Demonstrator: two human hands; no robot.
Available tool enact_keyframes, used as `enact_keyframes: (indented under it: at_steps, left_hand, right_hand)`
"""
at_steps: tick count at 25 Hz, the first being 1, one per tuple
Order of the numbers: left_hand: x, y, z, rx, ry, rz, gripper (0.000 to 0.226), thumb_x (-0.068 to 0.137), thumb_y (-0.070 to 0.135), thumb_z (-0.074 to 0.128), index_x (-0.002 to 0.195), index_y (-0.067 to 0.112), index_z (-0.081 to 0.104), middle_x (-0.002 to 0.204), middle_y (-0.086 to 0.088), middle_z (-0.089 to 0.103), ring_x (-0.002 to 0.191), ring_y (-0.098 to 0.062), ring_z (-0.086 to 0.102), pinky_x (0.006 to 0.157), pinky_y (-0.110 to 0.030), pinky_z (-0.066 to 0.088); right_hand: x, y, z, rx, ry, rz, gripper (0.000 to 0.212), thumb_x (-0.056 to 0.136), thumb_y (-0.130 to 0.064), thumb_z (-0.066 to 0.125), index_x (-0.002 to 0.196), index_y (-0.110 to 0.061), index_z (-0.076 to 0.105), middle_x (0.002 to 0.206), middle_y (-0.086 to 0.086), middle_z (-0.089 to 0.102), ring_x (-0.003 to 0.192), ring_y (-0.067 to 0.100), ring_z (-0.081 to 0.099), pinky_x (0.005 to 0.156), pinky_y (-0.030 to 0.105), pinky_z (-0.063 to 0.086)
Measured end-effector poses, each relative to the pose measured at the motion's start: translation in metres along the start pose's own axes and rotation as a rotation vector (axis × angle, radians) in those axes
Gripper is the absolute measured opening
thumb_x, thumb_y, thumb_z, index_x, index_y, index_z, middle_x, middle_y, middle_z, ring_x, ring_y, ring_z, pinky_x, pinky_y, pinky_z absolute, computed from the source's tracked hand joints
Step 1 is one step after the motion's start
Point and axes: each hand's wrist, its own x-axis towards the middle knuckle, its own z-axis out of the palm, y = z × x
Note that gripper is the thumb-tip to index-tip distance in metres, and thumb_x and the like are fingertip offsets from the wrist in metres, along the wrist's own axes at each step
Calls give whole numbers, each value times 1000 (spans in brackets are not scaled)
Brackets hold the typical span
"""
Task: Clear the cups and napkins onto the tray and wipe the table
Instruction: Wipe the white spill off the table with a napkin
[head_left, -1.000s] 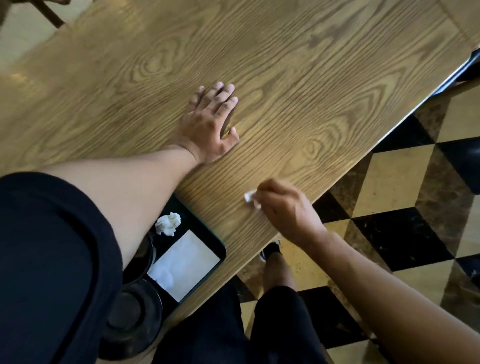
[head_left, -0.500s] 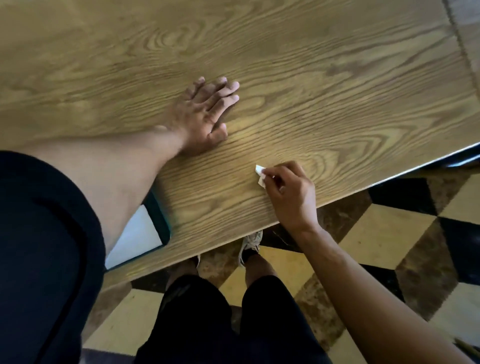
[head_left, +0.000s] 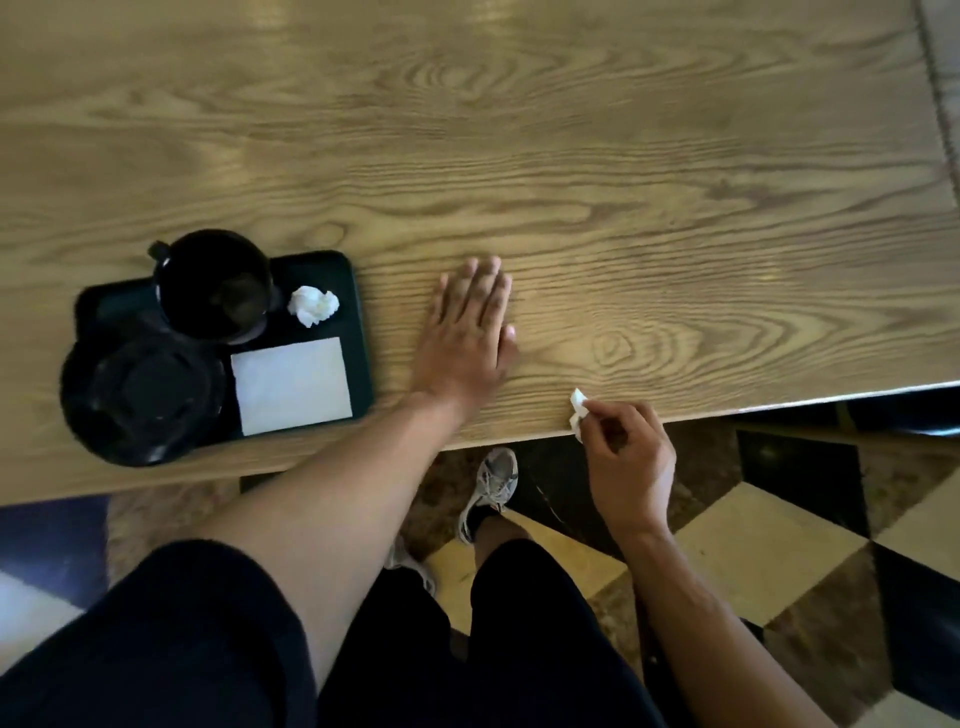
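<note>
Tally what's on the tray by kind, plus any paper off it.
Black cups: 2, an upright mug and a round lidded cup
Crumpled white napkins: 1
Flat white square napkins: 1
White paper scraps pinched in the right hand: 1
Total: 5

Checkered black, cream and brown floor (head_left: 769, 561) below the wood-grain table (head_left: 623, 182)

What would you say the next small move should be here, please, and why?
Probably carry the small white scrap, pinched in the right hand at the table's near edge, leftward to the tray. The mug, crumpled napkin and flat napkin already sit there; the left hand rests flat.
</note>
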Motion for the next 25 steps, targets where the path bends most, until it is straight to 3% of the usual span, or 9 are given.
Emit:
enact_keyframes:
  at_steps: [3, 6, 9, 11, 14, 17, 21, 25]
  left_hand:
    - [-69, 1, 4, 19, -53, -11, 63, 106, 39, 26, 162, 13, 12, 172, -8, 5, 158, -26, -4, 128, -48, 1]
    - [-110, -7, -2, -7, -74, 27, 60, 108, 37, 29, 161, 11, 18, 171, -9, 9, 158, -25, -2, 129, -49, 6]
    - [-126, -20, -14, -43, -88, 31, 55, 108, 35, 29, 155, 6, 34, 167, -12, 26, 158, -23, 8, 129, -46, 11]
    - [-138, -29, -17, -97, -73, 20, 55, 109, 36, 27, 156, 8, 31, 168, -9, 24, 157, -19, 6, 129, -41, 6]
    - [-160, -47, -17, -175, -27, 12, 56, 109, 36, 27, 158, 9, 28, 170, -6, 17, 158, -14, 2, 129, -34, 4]
    - [-175, -59, -16, -195, -6, 23, 54, 110, 35, 29, 157, 9, 29, 170, -6, 18, 158, -13, 4, 128, -32, 4]
    - [-188, -67, -11, -239, 3, 1, 53, 111, 36, 29, 158, 12, 27, 171, -3, 14, 157, -10, 2, 128, -30, 1]
    - [-199, -75, -13, -257, -3, 0, 55, 110, 38, 28, 158, 12, 27, 171, -3, 16, 158, -11, 2, 128, -30, 2]
  right_hand:
    - [9, -29, 20, 32, 0, -7, 16, 87, -5, 78, 99, -15, 79, 96, -3, 68, 82, -11, 61, 74, 1, 43]
    - [23, -82, 57, 54, -111, -156, 13, 88, -7, 76, 99, -15, 79, 98, -7, 66, 80, -15, 61, 72, -1, 42]
    - [41, -142, 101, 70, -241, -332, 12, 89, -10, 75, 98, -15, 80, 98, -3, 65, 73, 0, 65, 70, 7, 48]
    - [56, -174, 127, 61, -271, -425, 14, 89, -9, 74, 99, -15, 81, 99, 1, 66, 73, 12, 67, 71, 12, 51]
    - [75, -202, 160, -33, -320, -526, 16, 89, -7, 73, 98, -15, 82, 100, 3, 67, 74, 13, 64, 70, -1, 40]
    - [79, -209, 180, -142, -386, -610, 16, 91, -5, 71, 100, -12, 82, 103, 6, 68, 80, 11, 60, 71, -4, 35]
    - [71, -205, 185, -162, -406, -606, 32, 92, 6, 58, 113, -7, 78, 113, 6, 70, 95, 21, 69, 80, 3, 40]
    - [50, -192, 161, -58, -299, -551, 29, 94, 1, 57, 116, -8, 74, 115, 5, 69, 89, 18, 68, 80, 25, 55]
